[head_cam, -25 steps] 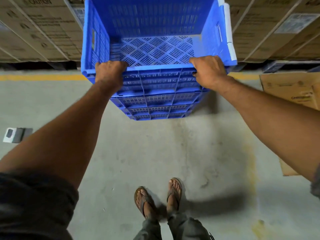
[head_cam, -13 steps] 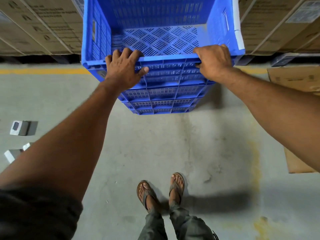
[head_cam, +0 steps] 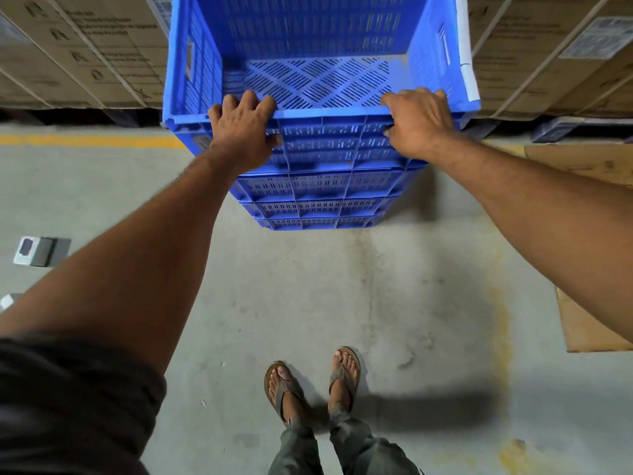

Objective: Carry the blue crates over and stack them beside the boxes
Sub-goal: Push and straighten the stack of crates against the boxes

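A stack of several blue slotted crates [head_cam: 322, 193] stands on the concrete floor in front of me, close to the cardboard boxes [head_cam: 89, 53]. The top crate [head_cam: 318, 36] is empty, and its perforated bottom shows. My left hand [head_cam: 241, 130] grips the top crate's near rim left of centre, fingers hooked over the edge and thumb on the outer wall. My right hand [head_cam: 416, 123] grips the same rim near its right end, fingers curled over it.
Large cardboard boxes line the back on both sides, also at the right [head_cam: 555, 53]. A yellow floor line [head_cam: 89, 141] runs along them. Flat cardboard [head_cam: 582, 323] lies on the floor at right. A small white box [head_cam: 29, 251] sits at left. My sandalled feet [head_cam: 311, 382] stand behind the stack.
My left hand let go of the rim near the left corner, shifted toward the centre and curled over the edge again. The right hand kept its grip. The stack stayed in place.
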`<state>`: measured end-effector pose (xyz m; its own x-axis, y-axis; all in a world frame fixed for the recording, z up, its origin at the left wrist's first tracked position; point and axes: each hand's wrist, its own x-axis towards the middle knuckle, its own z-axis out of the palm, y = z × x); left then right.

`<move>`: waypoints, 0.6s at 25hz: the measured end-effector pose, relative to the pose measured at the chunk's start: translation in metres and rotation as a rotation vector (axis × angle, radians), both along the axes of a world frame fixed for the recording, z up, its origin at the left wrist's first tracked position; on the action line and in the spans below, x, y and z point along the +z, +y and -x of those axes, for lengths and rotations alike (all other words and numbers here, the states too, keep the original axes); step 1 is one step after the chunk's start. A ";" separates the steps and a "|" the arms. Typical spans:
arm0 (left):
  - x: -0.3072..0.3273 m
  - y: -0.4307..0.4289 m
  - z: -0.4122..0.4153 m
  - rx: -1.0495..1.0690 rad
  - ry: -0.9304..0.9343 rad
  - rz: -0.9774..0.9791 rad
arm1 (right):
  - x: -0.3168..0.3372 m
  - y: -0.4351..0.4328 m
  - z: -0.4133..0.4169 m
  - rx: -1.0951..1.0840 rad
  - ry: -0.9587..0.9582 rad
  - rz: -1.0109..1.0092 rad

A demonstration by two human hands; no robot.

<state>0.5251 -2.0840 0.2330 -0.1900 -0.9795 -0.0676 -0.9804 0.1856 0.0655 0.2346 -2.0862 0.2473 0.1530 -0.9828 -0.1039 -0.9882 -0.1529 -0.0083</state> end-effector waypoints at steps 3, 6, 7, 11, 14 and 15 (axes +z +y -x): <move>-0.010 0.017 0.000 -0.037 0.024 0.018 | -0.021 0.031 0.000 0.086 -0.005 0.127; -0.022 0.024 0.009 0.012 0.035 0.042 | -0.031 0.034 0.000 0.049 0.019 0.136; -0.021 0.023 0.010 0.038 0.042 0.037 | -0.029 0.030 -0.001 0.037 0.023 0.121; -0.021 0.020 0.012 0.056 0.037 0.029 | -0.025 0.025 0.001 0.070 0.049 0.089; -0.017 0.019 0.014 0.068 0.061 0.003 | -0.024 0.024 0.000 0.066 0.049 0.093; -0.016 0.019 0.013 0.069 0.068 -0.010 | -0.025 0.023 -0.001 0.070 0.046 0.095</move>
<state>0.5117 -2.0654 0.2170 -0.1266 -0.9897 -0.0671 -0.9841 0.1168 0.1339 0.2358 -2.0629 0.2227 0.2187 -0.9756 -0.0188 -0.9741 -0.2194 0.0543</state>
